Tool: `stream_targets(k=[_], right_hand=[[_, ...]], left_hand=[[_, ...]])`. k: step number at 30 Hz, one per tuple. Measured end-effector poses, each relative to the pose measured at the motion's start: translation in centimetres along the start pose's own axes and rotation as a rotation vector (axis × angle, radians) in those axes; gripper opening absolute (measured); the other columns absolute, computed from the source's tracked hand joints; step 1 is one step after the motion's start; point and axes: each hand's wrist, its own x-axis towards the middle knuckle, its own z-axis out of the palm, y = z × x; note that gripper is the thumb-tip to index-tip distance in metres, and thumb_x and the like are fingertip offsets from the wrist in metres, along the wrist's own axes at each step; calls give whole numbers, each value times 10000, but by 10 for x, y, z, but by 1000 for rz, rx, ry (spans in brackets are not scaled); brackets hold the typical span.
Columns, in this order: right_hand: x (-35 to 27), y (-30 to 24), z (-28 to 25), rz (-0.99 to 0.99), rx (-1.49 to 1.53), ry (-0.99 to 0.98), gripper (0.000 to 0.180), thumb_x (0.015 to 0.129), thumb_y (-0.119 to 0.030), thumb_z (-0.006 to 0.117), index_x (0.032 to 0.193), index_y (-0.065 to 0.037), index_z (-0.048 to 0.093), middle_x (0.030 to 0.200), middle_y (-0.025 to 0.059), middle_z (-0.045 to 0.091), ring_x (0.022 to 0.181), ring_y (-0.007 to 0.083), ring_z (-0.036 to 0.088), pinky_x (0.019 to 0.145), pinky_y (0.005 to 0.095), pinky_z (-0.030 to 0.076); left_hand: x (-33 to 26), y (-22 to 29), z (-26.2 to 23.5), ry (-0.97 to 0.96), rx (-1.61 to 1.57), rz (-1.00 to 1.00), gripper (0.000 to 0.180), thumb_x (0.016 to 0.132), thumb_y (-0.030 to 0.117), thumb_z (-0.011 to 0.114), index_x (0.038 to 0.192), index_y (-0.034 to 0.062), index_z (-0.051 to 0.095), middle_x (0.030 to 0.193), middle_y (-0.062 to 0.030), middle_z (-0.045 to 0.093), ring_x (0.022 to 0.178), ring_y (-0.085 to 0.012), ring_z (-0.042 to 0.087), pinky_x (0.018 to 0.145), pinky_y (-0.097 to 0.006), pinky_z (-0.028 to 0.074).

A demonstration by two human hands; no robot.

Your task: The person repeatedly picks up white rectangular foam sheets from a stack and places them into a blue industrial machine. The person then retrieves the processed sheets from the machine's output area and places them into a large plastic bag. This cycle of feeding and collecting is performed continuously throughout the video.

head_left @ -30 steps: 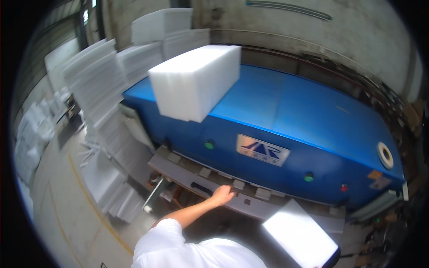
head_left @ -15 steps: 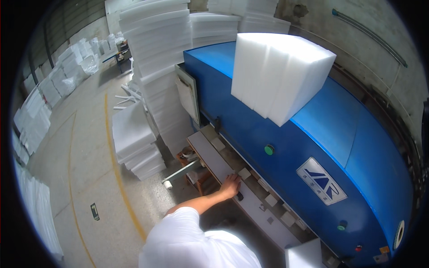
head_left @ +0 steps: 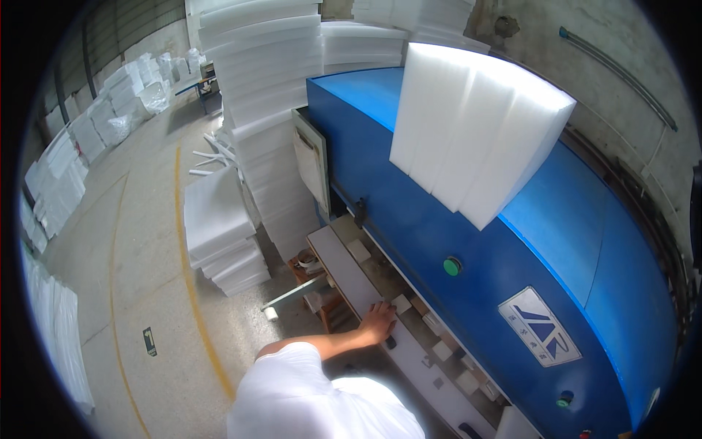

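Observation:
My left hand (head_left: pixel 378 322) rests on the narrow pale ledge (head_left: pixel 347 267) along the front of a big blue machine (head_left: pixel 409 227). Its fingers lie flat toward the ledge's inner edge, and nothing shows in its grasp. Just beside the hand sits a small black object (head_left: pixel 391 342); its kind is unclear. Small white foam blocks (head_left: pixel 401 304) lie in the trough behind the ledge. My right hand is out of sight. At the lower edge, part of a white foam piece (head_left: pixel 515 426) shows by the ledge, near a dark object (head_left: pixel 469 432).
White foam slabs (head_left: pixel 468 139) stand on the machine's top. A green button (head_left: pixel 453 266) is on its front. Tall foam stacks (head_left: pixel 267 95) rise behind, and a lower stack (head_left: pixel 216 212) stands left. A brown stool (head_left: pixel 329 311) is under the ledge. Yellow lines (head_left: pixel 186 271) mark the floor.
My view has shifted slightly, so the machine and foam slabs sit further right. My left hand stays on the ledge. Less of the white foam piece at the lower edge shows.

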Motion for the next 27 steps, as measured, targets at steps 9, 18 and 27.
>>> stream_targets(k=[9,18,27], right_hand=[[-4,13,27,-102,-47,42,633,1009,-377,450,1336,165,447,1352,371,456,1260,531,447,1007,562,412],[36,-51,84,-171,81,-8,531,1011,-289,463,1330,137,469,1320,320,502,1231,448,475,1017,508,415],[71,-95,160,-97,275,-75,428,994,-185,504,1338,68,488,1295,228,552,1199,317,509,1039,437,406]], left_hand=[[45,2,22,-95,-127,-114,924,883,485,622,1505,-46,192,1522,-361,155,1441,-519,76,1165,-594,135],[113,17,66,-262,-226,213,890,794,486,685,1540,250,261,1603,-157,165,1480,-405,38,1164,-616,30],[113,31,133,226,-284,325,587,899,268,556,1438,67,436,1495,-197,362,1406,-418,271,1161,-561,206]])
